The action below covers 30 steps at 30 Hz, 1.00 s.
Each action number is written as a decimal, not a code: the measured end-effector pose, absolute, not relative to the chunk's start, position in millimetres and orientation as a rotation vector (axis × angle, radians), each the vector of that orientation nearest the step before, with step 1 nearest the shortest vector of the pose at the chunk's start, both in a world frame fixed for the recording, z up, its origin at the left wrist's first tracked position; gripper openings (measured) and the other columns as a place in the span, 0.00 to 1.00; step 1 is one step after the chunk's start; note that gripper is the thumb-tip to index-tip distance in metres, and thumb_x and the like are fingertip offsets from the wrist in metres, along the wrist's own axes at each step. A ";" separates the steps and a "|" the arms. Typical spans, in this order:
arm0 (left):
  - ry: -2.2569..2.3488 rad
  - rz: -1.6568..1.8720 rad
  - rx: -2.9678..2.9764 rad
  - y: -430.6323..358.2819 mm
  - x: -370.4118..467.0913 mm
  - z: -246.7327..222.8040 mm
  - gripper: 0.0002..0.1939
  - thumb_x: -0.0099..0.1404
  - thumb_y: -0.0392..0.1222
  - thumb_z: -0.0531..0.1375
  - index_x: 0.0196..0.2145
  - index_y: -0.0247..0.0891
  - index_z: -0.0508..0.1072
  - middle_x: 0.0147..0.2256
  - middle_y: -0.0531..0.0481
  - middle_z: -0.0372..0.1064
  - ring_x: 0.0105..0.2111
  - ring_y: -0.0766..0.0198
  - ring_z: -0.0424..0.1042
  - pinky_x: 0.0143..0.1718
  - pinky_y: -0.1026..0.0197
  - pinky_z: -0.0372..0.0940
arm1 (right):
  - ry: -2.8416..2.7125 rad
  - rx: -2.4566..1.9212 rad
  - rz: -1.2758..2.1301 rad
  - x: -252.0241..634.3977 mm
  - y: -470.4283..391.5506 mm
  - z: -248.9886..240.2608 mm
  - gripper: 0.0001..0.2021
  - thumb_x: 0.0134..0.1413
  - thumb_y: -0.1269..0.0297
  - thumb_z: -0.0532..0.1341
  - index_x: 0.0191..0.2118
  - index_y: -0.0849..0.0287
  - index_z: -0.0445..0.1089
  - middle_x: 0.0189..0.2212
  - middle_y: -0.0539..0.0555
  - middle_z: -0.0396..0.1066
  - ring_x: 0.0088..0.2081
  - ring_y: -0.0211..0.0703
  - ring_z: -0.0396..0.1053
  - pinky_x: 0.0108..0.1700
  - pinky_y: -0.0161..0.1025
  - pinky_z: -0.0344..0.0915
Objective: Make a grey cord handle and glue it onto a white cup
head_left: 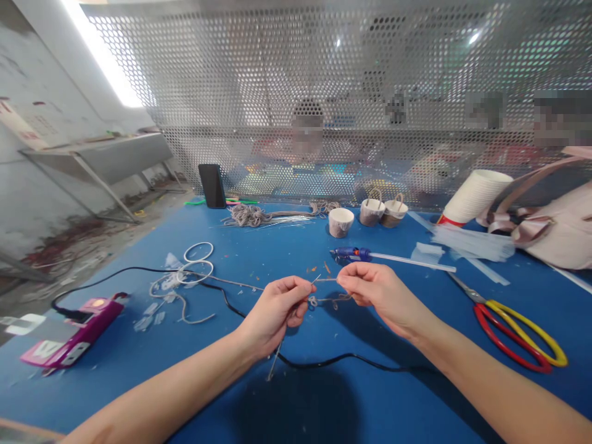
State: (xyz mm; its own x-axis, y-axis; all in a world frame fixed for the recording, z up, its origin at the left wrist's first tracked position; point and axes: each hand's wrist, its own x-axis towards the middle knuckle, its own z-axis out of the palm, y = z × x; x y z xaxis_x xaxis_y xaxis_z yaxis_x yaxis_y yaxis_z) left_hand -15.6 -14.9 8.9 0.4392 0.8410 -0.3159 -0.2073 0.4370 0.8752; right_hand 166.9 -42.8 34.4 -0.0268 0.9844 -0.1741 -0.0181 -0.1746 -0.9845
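Nearest, on the smooth blue tabletop (259,253), a black rubbery cable (319,365) ran across in front of the dark-blue plastic glue gun (352,254). Also closer than the glue gun, the left hand (280,305) pinched a thin grey cord (328,280) between thumb and forefinger, the tip of a slim wire-like piece poking out above the fingertips. The right hand (382,293) pinched the cord farther along, and the short stretch between the hands was drawn straight, just in front of the glue gun. Curly grey loops showed below that stretch.

Right of the glue gun and nearer lay steel scissors (472,293) with red and yellow handles; well to its left, a magenta power strip (87,330) and two thin white rings (198,243). A long translucent stick (411,262) extended from the glue gun's right end.

Beyond the glue gun stood a small white-lined cup (341,225) with a greyish outside. Farther beyond it, to the left, were a tangled grey yarn bundle (247,216) and an upright black phone (213,186); to the right, a tilted stack of white paper cups (476,194). A perforated metal panel (259,74) rose behind.
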 end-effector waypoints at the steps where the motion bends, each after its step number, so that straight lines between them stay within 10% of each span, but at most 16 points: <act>1: 0.875 0.763 0.888 -15.2 -15.4 9.0 0.13 0.50 0.45 0.67 0.25 0.33 0.71 0.13 0.58 0.57 0.13 0.77 0.51 0.14 0.72 0.45 | -1.127 -1.306 1.369 166.7 -43.0 34.6 0.10 0.39 0.59 0.64 0.24 0.61 0.68 0.17 0.44 0.58 0.19 0.30 0.49 0.23 0.34 0.45; 11: 0.955 0.774 1.030 -19.4 -16.1 21.8 0.12 0.47 0.43 0.67 0.21 0.33 0.69 0.15 0.53 0.66 0.15 0.71 0.63 0.17 0.68 0.60 | -1.115 -1.269 1.423 164.6 -46.3 35.6 0.10 0.39 0.60 0.65 0.24 0.61 0.69 0.17 0.44 0.58 0.19 0.30 0.49 0.23 0.34 0.45; 17: 1.055 0.809 1.128 -23.2 -17.1 34.0 0.11 0.47 0.40 0.66 0.20 0.35 0.66 0.14 0.58 0.59 0.12 0.76 0.53 0.14 0.71 0.45 | -1.135 -1.233 1.406 162.9 -51.4 43.0 0.08 0.41 0.62 0.65 0.23 0.61 0.69 0.18 0.45 0.61 0.21 0.31 0.52 0.25 0.34 0.49; 30: 1.027 0.847 1.239 -27.4 -19.6 38.2 0.12 0.55 0.47 0.62 0.25 0.33 0.75 0.19 0.57 0.55 0.19 0.73 0.50 0.20 0.67 0.46 | -1.162 -1.213 1.414 162.4 -52.9 44.0 0.08 0.43 0.61 0.64 0.24 0.60 0.69 0.19 0.45 0.60 0.21 0.31 0.52 0.26 0.34 0.50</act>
State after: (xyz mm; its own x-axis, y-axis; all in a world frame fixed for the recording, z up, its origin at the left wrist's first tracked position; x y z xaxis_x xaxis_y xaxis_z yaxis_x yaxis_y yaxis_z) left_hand -19.6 -27.4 38.2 0.3331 0.9305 -0.1522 0.0276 0.1517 0.9880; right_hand 162.4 -52.9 44.0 -0.1013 0.9856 -0.1352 -0.0587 -0.1416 -0.9882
